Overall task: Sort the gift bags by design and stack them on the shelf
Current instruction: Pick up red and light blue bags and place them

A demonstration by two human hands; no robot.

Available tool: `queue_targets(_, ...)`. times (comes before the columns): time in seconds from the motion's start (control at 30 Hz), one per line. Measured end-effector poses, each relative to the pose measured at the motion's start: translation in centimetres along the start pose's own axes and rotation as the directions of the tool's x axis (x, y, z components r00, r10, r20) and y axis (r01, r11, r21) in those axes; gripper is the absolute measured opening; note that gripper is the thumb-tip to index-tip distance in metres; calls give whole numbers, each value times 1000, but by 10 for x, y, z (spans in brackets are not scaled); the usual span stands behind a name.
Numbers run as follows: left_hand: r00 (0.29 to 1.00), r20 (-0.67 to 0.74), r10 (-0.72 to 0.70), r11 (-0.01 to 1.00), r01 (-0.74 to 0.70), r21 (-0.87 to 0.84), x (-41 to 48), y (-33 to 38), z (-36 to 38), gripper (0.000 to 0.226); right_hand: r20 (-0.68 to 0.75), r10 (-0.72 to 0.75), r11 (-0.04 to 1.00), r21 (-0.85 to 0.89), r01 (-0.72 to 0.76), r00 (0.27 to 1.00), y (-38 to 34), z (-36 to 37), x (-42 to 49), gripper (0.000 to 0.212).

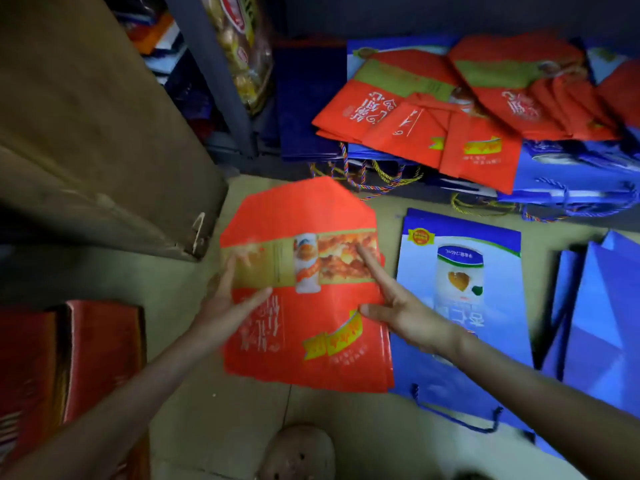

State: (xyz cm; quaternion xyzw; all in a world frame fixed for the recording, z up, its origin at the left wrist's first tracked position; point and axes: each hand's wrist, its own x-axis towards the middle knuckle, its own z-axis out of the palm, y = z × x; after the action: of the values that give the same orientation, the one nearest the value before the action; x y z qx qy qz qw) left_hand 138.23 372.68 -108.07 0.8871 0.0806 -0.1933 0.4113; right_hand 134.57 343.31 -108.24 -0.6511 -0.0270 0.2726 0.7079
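We see both forearms reaching forward and down to a red bag (304, 306) lying flat on the floor (214, 410); the left hand (225, 299) lies at the bag's left edge, fingers spread and flat, thumb pointing across the red paper, gripping nothing; the right hand (398, 306) rests on the bag's right edge, fingers splayed wide, the longest stretched onto the printed food picture, thumb by the yellow ribbon mark; neither hand closes on the bag.

At the far left, red boxes (69, 358) sit at the lower corner of the floor; above them a brown carton (86, 116) leans into view, and behind it stands a grey shelf post (214, 81) with a clear packet of sweets (242, 53) beside it. Below the red bag a sandal toe (301, 452) shows.

Just right of the red bag, touching its edge and partly under the right wrist, lies a blue bag (460, 271) with a cord handle; more blue bags (602, 306) lie at the right edge. On the shelf (301, 98) beyond, red bags (433, 123) are strewn loosely over a blue pile (571, 174), cords hanging over the front edge.

The red bag bears a can picture, white script and a yellow ribbon; the blue one a can and a gold seal; the writing is upside down and too blurred for us to read.
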Motion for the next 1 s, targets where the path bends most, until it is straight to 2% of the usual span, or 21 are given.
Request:
queue_targets(0.07, 997, 21, -80, 977, 75, 198, -5, -21, 13, 125, -19, 55, 996, -73, -56, 998, 19, 9, 2, 90)
queue_targets(0.1, 995, 49, -89, 954, 71, 291, -7, -25, 21, 130, -62, 78, 989, -123, -85, 995, 27, 12, 5, 91)
queue_targets(0.2, 977, 203, -67, 871, -41, 489, -10, -27, 44, 133, -276, 128, 903, -366, -227, 953, 49, 17, 17, 91)
queue_targets(0.27, 945, 319, -78, 806, -128, 578, -6, -29, 58, 125, -340, 64, 807, -536, -249, 938, 61, 13, 23, 90)
queue_targets(0.33, 917, 389, -87, 700, -222, 679, 2, -32, 70, 115, -268, 23, 641, -735, -220, 963, 71, 6, 25, 81)
queue_targets(0.4, 910, 410, -69, 630, -279, 725, 10, -32, 77, 114, -179, 65, 454, -871, -189, 982, 73, 1, 22, 73)
queue_targets(0.43, 908, 414, -71, 601, -292, 744, 15, -30, 77, 114, -167, 81, 403, -896, -186, 983, 69, -1, 19, 73)
queue_targets(0.53, 899, 435, -43, 574, -334, 747, 29, -14, 69, 112, -161, -145, 355, -929, -101, 976, 39, -18, 12, 77)
queue_targets(0.57, 901, 435, 14, 594, -357, 721, 33, -4, 65, 108, -155, -255, 335, -940, -63, 954, 21, -27, 10, 73)
queue_targets(0.6, 902, 410, 133, 631, -396, 667, 37, 9, 61, 101, -146, -380, 305, -952, -25, 913, 1, -38, 9, 67)
queue_targets(0.67, 849, 257, 461, 671, -523, 525, 43, 44, 53, 81, -144, -603, 225, -974, -7, 785, -46, -58, 8, 58)
queue_targets(0.7, 786, 146, 601, 651, -587, 482, 47, 64, 50, 70, -163, -672, 208, -978, -27, 723, -68, -67, 7, 57)
queue_targets(0.77, 602, -22, 798, 526, -677, 514, 56, 107, 50, 57, -213, -733, 180, -977, -117, 646, -100, -87, 12, 61)
queue_targets(0.83, 433, -65, 899, 377, -691, 617, 68, 147, 54, 56, -289, -698, 149, -953, -262, 655, -113, -108, 19, 69)
queue_targets(0.87, 388, -54, 920, 324, -675, 663, 76, 165, 59, 60, -325, -651, 135, -939, -318, 686, -113, -118, 23, 72)
queue_targets(0.9, 378, -30, 925, 288, -651, 703, 83, 180, 63, 66, -355, -586, 122, -927, -353, 729, -111, -128, 27, 76)
queue_targets(0.97, 422, 48, 905, 237, -595, 768, 95, 204, 74, 77, -378, -418, 86, -922, -378, 826, -104, -140, 29, 81)
queue_targets(1.0, 448, 89, 890, 211, -576, 790, 99, 213, 79, 81, -371, -390, 53, -923, -382, 843, -101, -144, 28, 80)
